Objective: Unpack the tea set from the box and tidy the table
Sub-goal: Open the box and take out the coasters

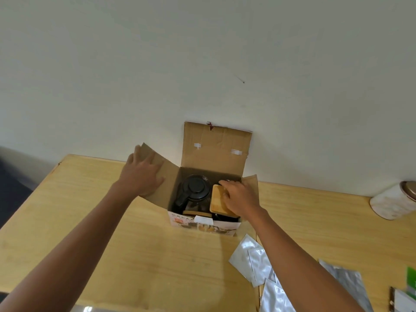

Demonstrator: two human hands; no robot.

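The right hand (239, 197) reaches into the open cardboard box (203, 224) just right of the frame's centre, its fingers curled over a flat wooden lid or tray (218, 200) that sits at the right side of the box's interior; the thumb lies on the wood's top face and the fingertips hook its far edge, so the hand is grasping it. To the left of that piece, inside the same box, stands a dark teapot (194, 191) with a round black lid, apart from the hand. The left hand (143, 174) lies spread and flat on the box's left flap (162, 170), pressing it outward, fingers released rather than clenched. The rear flap (216, 147) stands upright against the pale wall (202, 52). The box rests at the far edge of the light wooden bench (112, 244). In the lower right of the frame several silvery foil pouches (258, 262) lie on the bench, well apart from the box. At the right edge a whitish canister (394, 201) lies on its side.
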